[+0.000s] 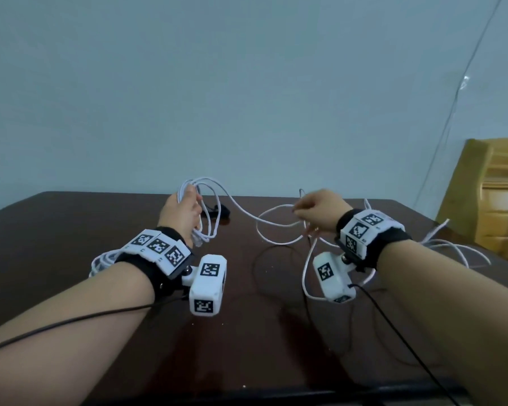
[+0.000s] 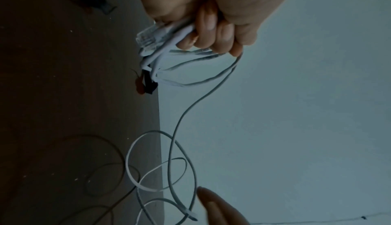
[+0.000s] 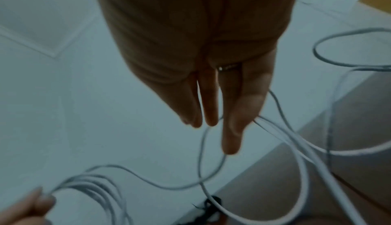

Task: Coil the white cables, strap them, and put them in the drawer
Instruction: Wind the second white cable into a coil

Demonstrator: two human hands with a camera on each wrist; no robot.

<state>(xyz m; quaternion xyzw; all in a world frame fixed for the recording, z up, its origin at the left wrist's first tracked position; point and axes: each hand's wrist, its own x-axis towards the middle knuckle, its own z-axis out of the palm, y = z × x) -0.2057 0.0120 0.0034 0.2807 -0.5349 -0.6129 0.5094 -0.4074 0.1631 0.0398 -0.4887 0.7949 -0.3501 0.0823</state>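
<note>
My left hand point(image 1: 185, 210) is raised over the dark table point(image 1: 71, 230) and grips several loops of a white cable point(image 1: 208, 200). The clear plug point(image 2: 148, 37) sticks out below its curled fingers point(image 2: 211, 27). From the coil point(image 3: 88, 183) a loose strand point(image 1: 247, 216) swings across to my right hand point(image 1: 302, 212). That hand's fingers point(image 3: 211, 104) are stretched out straight, with the strand point(image 3: 281, 128) running across them. A black strap point(image 1: 222, 212) lies on the table beyond the left hand.
More white cable point(image 1: 452, 247) lies loose at the table's right edge, and a white coil point(image 1: 103, 262) shows behind my left wrist. Thin black wires point(image 1: 276, 259) cross the middle of the table. A wooden chair point(image 1: 493, 200) stands at the right.
</note>
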